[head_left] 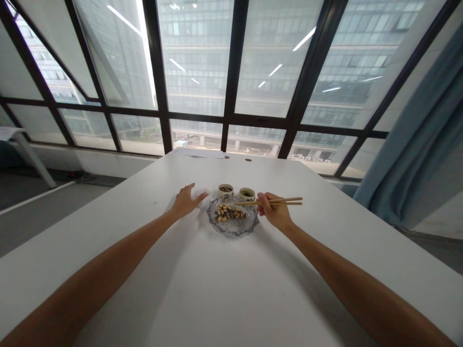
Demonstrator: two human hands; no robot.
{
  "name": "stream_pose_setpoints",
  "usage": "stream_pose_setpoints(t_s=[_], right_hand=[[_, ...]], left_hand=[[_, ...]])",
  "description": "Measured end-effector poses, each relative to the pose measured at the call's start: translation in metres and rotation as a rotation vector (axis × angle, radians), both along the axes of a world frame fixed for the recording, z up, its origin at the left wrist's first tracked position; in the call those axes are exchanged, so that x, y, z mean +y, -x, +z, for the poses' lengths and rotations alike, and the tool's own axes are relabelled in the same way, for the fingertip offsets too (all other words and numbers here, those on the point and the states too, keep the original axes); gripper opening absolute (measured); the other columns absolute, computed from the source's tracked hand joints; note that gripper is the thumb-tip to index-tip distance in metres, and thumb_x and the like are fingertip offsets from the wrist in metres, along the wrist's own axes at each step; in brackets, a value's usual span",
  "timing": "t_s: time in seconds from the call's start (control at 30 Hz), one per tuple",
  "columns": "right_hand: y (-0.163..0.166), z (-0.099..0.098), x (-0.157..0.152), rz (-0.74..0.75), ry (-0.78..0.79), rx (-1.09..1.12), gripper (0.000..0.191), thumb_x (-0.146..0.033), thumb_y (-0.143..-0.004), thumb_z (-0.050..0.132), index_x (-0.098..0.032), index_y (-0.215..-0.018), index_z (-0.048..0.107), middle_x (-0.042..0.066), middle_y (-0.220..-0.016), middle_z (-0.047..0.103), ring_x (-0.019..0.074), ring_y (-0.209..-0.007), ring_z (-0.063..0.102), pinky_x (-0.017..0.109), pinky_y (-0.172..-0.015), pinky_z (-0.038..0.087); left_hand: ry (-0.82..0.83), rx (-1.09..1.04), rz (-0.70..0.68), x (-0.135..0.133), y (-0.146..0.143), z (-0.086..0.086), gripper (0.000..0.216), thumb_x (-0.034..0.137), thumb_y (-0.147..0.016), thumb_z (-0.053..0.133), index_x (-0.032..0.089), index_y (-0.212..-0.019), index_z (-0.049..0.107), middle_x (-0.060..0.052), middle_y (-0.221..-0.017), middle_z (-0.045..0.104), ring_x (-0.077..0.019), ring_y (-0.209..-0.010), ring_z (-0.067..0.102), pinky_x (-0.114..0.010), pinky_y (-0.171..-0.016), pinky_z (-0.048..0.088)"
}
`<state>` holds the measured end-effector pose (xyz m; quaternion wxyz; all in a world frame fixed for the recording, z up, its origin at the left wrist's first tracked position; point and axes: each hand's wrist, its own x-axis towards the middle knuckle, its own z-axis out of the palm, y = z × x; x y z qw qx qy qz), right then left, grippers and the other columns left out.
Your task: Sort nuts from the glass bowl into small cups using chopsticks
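Observation:
A scalloped glass dish (233, 227) holding several nuts or beans stands on the white table (224, 289). My right hand (274, 212) grips a pair of wooden chopsticks (285, 201), their tips reaching left over the dish. Flat on the table left of the dish lies my left hand (185, 201), fingers stretched, touching a small white thing (201, 195) that may be a tissue. Two small cups (225, 190) (247, 193) with dark contents stand just behind the dish.
Papers (198, 153) lie at the table's far edge, near a small round brown spot (248, 159). Large black-framed windows rise behind the table. A blue curtain (415, 159) hangs at the right. Another white table (10, 135) stands at far left.

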<state>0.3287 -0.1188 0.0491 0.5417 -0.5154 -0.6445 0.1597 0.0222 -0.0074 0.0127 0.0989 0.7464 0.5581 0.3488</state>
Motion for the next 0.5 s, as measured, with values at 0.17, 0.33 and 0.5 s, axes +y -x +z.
stream_pose_setpoints(t_s=[0.17,0.33,0.5], right_hand=[[-0.005,0.001,-0.005,-0.054,-0.023,-0.009,0.06,-0.073,-0.088,0.047,-0.018,-0.068,0.061,0.003,-0.05,0.06,0.0134,-0.039,0.054,0.024,-0.037,0.041],[-0.004,0.01,-0.014,-0.065,-0.03,-0.23,0.061,-0.07,-0.091,0.042,-0.019,-0.063,0.06,0.005,-0.053,0.062,0.015,-0.044,0.056,0.025,-0.041,0.042],[0.005,0.006,-0.017,-0.061,-0.015,-0.224,0.062,-0.073,-0.09,0.041,-0.021,-0.059,0.055,0.005,-0.05,0.06,0.0162,-0.045,0.056,0.025,-0.042,0.042]], left_hand=[[0.103,-0.067,-0.019,-0.007,-0.002,-0.013,0.084,0.063,-0.083,0.058,0.008,-0.143,0.038,-0.02,-0.131,0.06,-0.0292,-0.12,0.059,-0.038,-0.101,0.045],[0.122,0.026,-0.036,-0.014,-0.003,-0.01,0.069,0.061,-0.08,0.062,0.014,-0.129,0.05,-0.014,-0.116,0.066,-0.0281,-0.103,0.065,-0.037,-0.088,0.049],[0.117,0.07,-0.033,-0.015,-0.003,-0.007,0.051,0.059,-0.083,0.059,0.018,-0.113,0.054,-0.011,-0.106,0.068,-0.0252,-0.094,0.065,-0.034,-0.082,0.049]])
